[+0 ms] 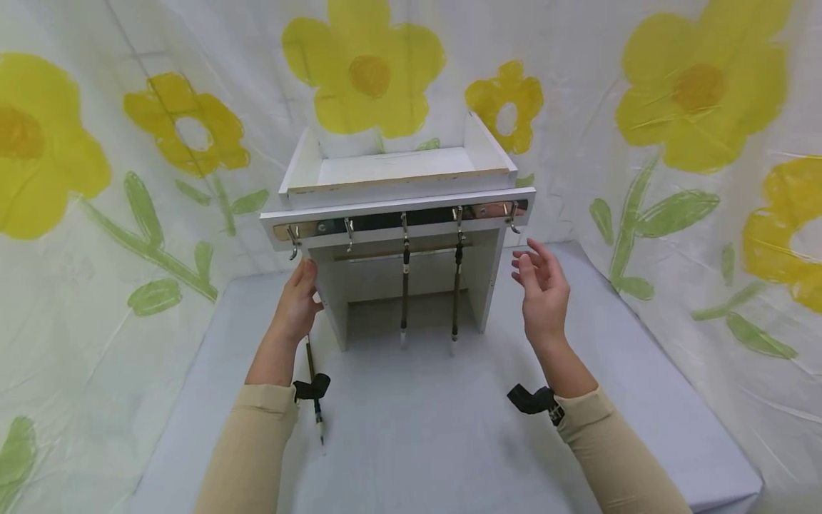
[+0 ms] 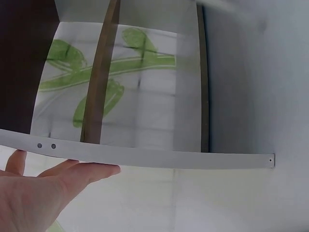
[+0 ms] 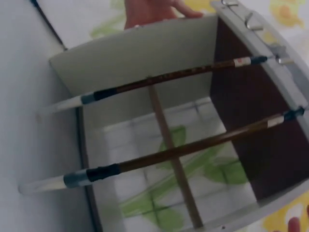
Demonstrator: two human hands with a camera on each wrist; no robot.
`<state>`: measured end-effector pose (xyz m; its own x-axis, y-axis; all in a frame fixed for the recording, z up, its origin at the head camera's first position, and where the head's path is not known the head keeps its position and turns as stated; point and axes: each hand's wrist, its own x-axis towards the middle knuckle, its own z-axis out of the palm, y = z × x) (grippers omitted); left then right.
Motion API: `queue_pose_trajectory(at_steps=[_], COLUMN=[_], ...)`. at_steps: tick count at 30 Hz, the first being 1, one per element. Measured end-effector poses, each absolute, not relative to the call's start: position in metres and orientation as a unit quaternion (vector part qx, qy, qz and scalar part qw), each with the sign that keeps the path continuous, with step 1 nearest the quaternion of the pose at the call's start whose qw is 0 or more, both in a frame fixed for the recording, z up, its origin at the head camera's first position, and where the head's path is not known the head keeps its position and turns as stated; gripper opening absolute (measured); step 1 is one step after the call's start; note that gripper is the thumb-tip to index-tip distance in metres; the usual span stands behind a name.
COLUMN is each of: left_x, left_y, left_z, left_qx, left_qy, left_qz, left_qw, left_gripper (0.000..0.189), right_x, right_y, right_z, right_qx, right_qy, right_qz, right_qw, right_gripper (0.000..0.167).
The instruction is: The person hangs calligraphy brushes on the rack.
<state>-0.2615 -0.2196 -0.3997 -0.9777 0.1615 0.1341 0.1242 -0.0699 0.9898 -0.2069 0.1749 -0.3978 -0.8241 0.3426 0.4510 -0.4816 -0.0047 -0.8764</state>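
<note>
A white wooden rack point(image 1: 330, 300) stands on the table, with a metal strip of several hooks point(image 1: 349, 228) along its front edge. Two calligraphy brushes hang tip-down from the hooks, a middle brush point(image 1: 405, 293) and a brush point(image 1: 457, 293) to its right. My left hand point(image 1: 298, 303) touches the outside of the rack's left side panel, fingers extended along it in the left wrist view. Beside the rack's right end, my right hand point(image 1: 544, 289) is raised with loosely bent fingers, apart from it and holding nothing. Another brush point(image 1: 318, 421) lies on the table by my left forearm.
A pale cloth covers the table point(image 1: 411, 442). Behind and at both sides hangs a white curtain point(image 1: 571, 107) with yellow flowers. The rack has an open-topped tray point(image 1: 398, 168) above the hooks. Each wrist wears a black camera mount point(image 1: 529, 400).
</note>
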Motion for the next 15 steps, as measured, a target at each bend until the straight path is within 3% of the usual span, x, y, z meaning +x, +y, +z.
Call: queue_pose_trajectory(at_steps=[7, 15], left_x=[-0.265, -0.261], left_y=[-0.220, -0.221], left_z=[-0.399, -0.400], left_qx=[0.101, 0.093], left_qy=[0.689, 0.698], left_qz=[0.718, 0.709], left_qw=[0.012, 0.017], left_gripper=[0.066, 0.066], right_x=[-0.230, -0.256], right_y=[0.184, 0.184], right_z=[-0.406, -0.429], right_qx=[0.036, 0.056], right_qy=[-0.658, -0.694], right_qz=[0.741, 0.717], right_qw=[0.128, 0.028], right_gripper=[0.058, 0.062])
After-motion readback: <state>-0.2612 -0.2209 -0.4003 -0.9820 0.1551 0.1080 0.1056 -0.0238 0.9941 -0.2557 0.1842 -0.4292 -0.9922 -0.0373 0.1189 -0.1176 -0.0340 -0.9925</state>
